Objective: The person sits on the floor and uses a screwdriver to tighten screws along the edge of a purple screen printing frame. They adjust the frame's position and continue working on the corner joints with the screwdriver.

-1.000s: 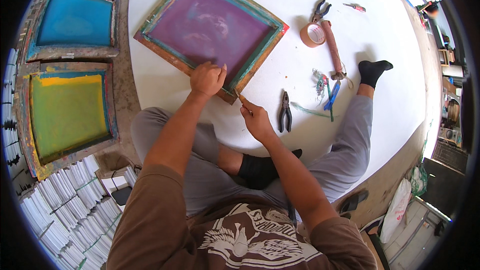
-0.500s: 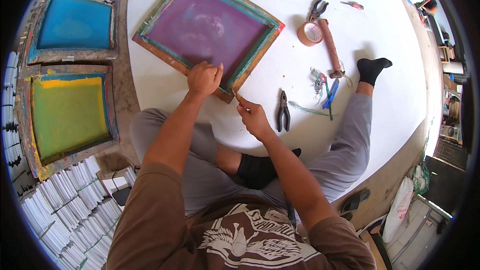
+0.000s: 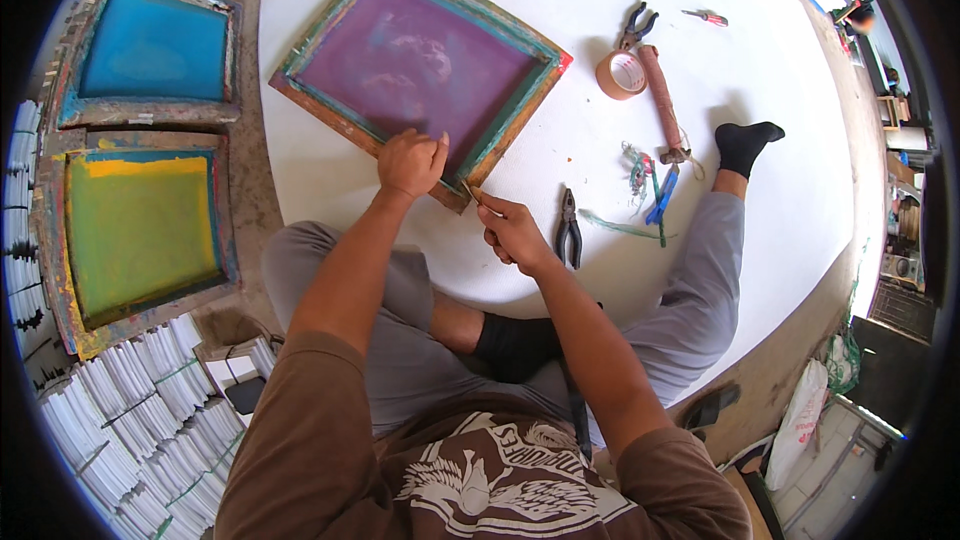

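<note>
A screen-printing frame [image 3: 350, 123] with purple mesh and paint-stained wooden sides lies tilted on the white surface. My left hand [image 3: 410, 164] is closed over its near side, fingers at the inner edge of the wood. In my right hand [image 3: 515, 235] is a small slim tool [image 3: 474, 193] with a yellowish-brown part showing; its exact kind is hidden by my fingers. The tool's tip meets the near corner of the frame. Just right of that hand lie black pliers [image 3: 568, 228], apart from it.
Farther right are a tape roll [image 3: 622, 74], a hammer [image 3: 660, 105], more pliers [image 3: 634, 28], a screwdriver [image 3: 707, 17], a blue cutter [image 3: 661, 196] and green string [image 3: 625, 227]. Blue [image 3: 150, 112] and yellow-green [image 3: 150, 310] screen frames lie left, above paper stacks [image 3: 150, 420]. My legs border the surface.
My right hand has turned a little, its lower fingers curling in, with the tool still at the frame's corner. The left hand keeps its place on the frame. The whole view has shifted slightly.
</note>
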Demonstrator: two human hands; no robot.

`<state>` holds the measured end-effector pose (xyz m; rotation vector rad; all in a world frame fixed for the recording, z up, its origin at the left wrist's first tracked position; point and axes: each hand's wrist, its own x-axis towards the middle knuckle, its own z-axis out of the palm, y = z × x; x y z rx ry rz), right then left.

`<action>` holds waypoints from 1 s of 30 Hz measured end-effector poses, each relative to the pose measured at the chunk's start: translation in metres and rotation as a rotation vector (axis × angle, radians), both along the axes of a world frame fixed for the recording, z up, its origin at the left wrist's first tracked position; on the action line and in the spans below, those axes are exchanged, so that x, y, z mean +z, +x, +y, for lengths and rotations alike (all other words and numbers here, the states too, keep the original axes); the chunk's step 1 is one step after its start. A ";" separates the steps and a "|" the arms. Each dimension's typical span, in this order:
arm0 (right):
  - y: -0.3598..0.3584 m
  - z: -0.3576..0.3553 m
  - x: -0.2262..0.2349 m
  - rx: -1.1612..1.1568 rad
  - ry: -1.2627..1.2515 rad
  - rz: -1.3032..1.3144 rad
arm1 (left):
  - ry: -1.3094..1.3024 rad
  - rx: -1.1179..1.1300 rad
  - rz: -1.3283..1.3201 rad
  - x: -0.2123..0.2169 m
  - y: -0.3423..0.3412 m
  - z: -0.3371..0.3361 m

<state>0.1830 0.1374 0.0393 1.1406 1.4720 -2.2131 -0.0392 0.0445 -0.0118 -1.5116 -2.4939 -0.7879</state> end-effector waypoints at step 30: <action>0.026 -0.021 -0.006 0.148 0.987 0.067 | -0.066 0.017 -0.014 0.004 0.003 -0.001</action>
